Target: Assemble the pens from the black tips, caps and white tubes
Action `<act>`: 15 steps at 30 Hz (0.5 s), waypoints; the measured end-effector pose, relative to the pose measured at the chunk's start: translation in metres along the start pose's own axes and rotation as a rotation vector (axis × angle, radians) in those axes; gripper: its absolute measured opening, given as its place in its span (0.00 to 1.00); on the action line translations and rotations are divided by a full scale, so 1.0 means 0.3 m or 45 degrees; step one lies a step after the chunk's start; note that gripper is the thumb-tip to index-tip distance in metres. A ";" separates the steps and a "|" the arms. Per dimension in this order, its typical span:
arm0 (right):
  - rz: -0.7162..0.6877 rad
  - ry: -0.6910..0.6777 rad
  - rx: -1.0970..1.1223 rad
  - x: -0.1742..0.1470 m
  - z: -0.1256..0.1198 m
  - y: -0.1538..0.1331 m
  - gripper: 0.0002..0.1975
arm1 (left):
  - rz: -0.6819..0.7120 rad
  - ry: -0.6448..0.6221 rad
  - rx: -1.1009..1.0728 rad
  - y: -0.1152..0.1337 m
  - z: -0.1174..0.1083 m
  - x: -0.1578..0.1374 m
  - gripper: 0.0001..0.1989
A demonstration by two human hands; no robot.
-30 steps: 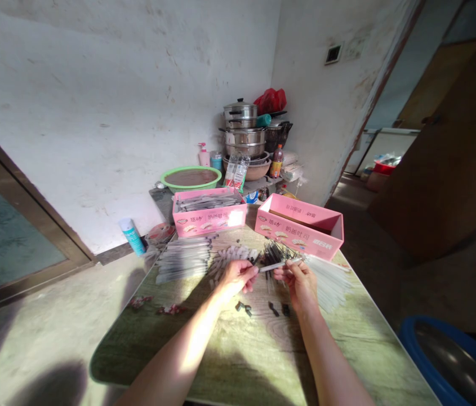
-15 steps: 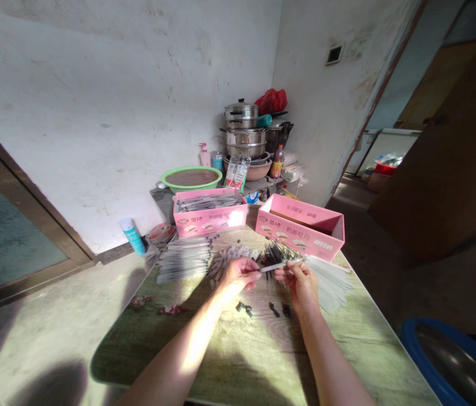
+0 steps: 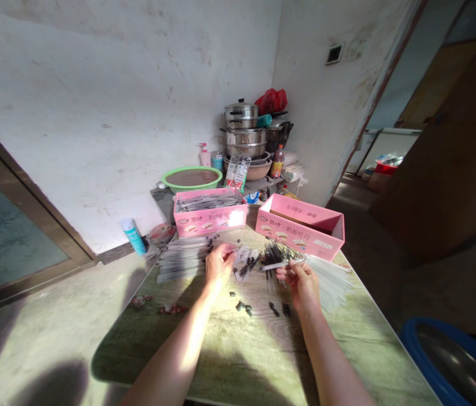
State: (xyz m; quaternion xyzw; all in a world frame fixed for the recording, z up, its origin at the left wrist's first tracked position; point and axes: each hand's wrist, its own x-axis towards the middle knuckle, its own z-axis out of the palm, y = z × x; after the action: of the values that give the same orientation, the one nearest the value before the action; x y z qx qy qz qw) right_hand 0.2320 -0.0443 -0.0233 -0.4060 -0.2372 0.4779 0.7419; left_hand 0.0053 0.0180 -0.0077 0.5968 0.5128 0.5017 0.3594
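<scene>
Pinched in my right hand (image 3: 303, 285) is a slim pen (image 3: 275, 265) with a clear barrel, tilted slightly up to the right. My left hand (image 3: 219, 265) is over the left side of a pile of small whitish and black pieces (image 3: 244, 262). Its fingers are drawn together, and what they grip, if anything, is too small to name. Thin black sticks like pen refills (image 3: 272, 252) lie behind the pen. Clear tubes (image 3: 328, 282) fan out right of my right hand. Finished-looking pens (image 3: 183, 260) lie in a row to the left.
Small black pieces (image 3: 244, 308) are scattered on the wood-patterned table (image 3: 238, 349). At its back stand a pink box (image 3: 210, 220) full of pens and another pink box (image 3: 301, 231). Behind them are a green basin (image 3: 191, 179) and stacked pots (image 3: 244, 135). A spray can (image 3: 133, 237) stands on the left.
My left hand has left the pen's tip and moved left and back to the pile of small pieces. My right hand still holds the pen in nearly the same spot.
</scene>
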 end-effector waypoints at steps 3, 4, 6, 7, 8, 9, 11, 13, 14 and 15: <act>-0.003 -0.006 0.003 0.003 -0.005 0.003 0.22 | 0.087 -0.094 0.432 0.007 -0.050 0.006 0.09; -0.002 -0.007 0.003 0.004 -0.007 0.003 0.22 | 0.098 -0.186 0.543 0.013 -0.059 0.002 0.09; 0.002 -0.006 0.001 0.006 -0.010 0.003 0.22 | 0.114 -0.361 0.700 0.027 -0.066 -0.010 0.08; 0.002 -0.005 -0.001 0.006 -0.012 0.003 0.22 | 0.120 -0.427 0.751 0.033 -0.064 -0.016 0.08; 0.001 -0.003 -0.002 0.006 -0.013 0.003 0.22 | 0.122 -0.475 0.792 0.038 -0.061 -0.022 0.08; -0.002 -0.001 -0.001 0.006 -0.014 0.003 0.22 | 0.122 -0.511 0.825 0.041 -0.057 -0.027 0.08; -0.006 0.001 -0.001 0.006 -0.013 0.003 0.22 | 0.122 -0.563 0.873 0.043 -0.049 -0.032 0.07; -0.007 0.004 -0.001 0.005 -0.010 0.002 0.22 | 0.124 -0.606 0.906 0.042 -0.045 -0.035 0.07; -0.007 0.005 -0.002 0.004 -0.010 0.002 0.22 | 0.124 -0.616 0.903 0.042 -0.045 -0.036 0.07; -0.006 0.004 -0.002 0.004 -0.009 0.002 0.22 | 0.120 -0.620 0.893 0.041 -0.045 -0.037 0.07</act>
State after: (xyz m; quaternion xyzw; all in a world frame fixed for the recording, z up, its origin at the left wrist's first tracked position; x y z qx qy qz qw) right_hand 0.2343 -0.0440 -0.0254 -0.4069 -0.2372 0.4754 0.7431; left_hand -0.0044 0.0036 0.0045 0.8066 0.5246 0.1575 0.2221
